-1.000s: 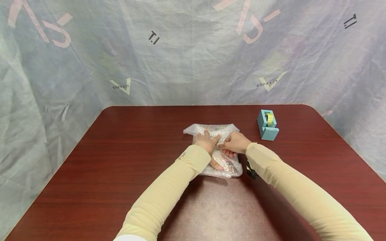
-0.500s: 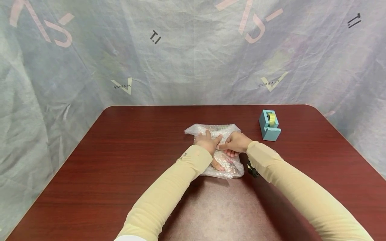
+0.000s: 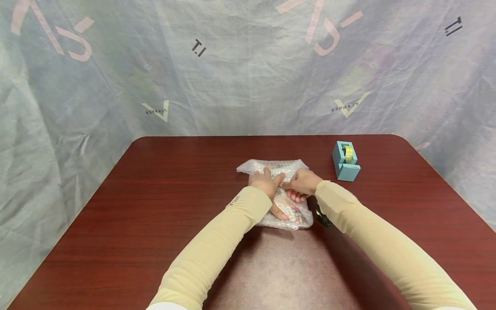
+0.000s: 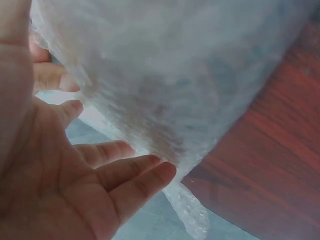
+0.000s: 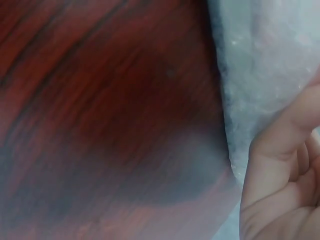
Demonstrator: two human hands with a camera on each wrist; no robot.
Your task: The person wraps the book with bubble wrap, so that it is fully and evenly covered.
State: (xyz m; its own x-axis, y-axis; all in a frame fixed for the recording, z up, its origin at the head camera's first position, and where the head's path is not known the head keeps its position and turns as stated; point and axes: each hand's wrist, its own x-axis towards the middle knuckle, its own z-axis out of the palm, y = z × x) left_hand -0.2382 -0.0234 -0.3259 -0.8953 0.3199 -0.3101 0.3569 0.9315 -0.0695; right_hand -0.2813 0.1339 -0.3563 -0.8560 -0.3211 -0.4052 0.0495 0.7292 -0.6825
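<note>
A flat package in bubble wrap lies at the middle of the table; what it encloses is blurred by the plastic. My left hand rests on its left part with fingers and thumb spread. In the left wrist view, the fingertips lie against the wrap. At the package's middle right, my right hand touches the wrap with its leading fingertips, close to the left hand. Its other fingers curl underneath. Whether the right fingertips pinch the plastic or only press it is hidden.
A light blue tape dispenser with a yellowish roll stands right of the package, farther back. Near my right wrist is a small black object, partly hidden by the sleeve. Grey printed cloth hangs behind the reddish-brown table.
My right fingertips have shifted slightly right and away from me over the wrap. The left hand and the package stay about where they were.
</note>
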